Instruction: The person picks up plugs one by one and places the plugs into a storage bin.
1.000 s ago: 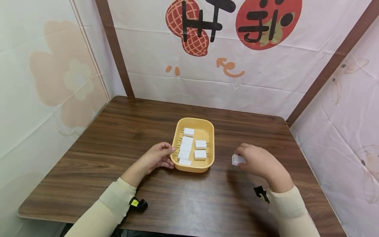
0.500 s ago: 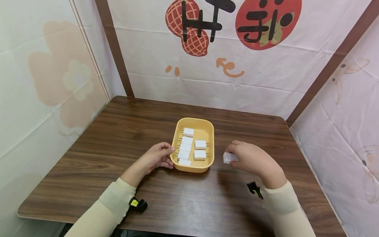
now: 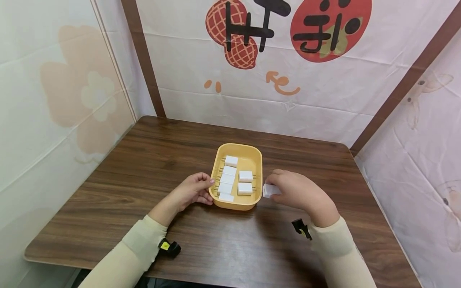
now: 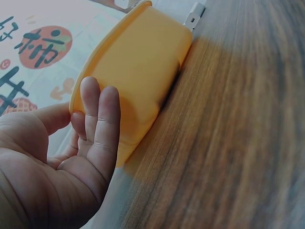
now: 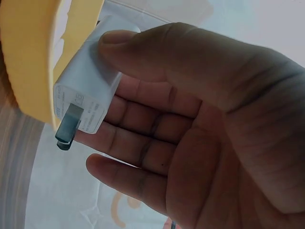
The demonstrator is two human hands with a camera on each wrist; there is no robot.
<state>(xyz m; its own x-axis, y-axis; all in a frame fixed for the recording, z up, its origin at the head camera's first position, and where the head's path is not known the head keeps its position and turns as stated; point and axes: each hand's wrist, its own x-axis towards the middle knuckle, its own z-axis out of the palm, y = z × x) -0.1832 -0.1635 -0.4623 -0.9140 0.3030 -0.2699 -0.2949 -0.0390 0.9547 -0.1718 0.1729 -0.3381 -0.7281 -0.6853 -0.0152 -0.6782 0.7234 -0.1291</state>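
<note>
A yellow tray sits mid-table and holds several white plug adapters in two rows. My left hand grips the tray's left rim, thumb on top and fingers against the outer wall. My right hand is just right of the tray and pinches one white plug adapter between thumb and fingers; its metal prongs stick out beside the tray wall.
The brown wooden table is boxed in by white printed cloth walls on the left, back and right. Black wrist-camera mounts sit at both sleeves near the table's front edge.
My right hand has carried the white adapter leftward, from open table to right beside the tray's right wall. The left hand has stayed on the tray's rim.
</note>
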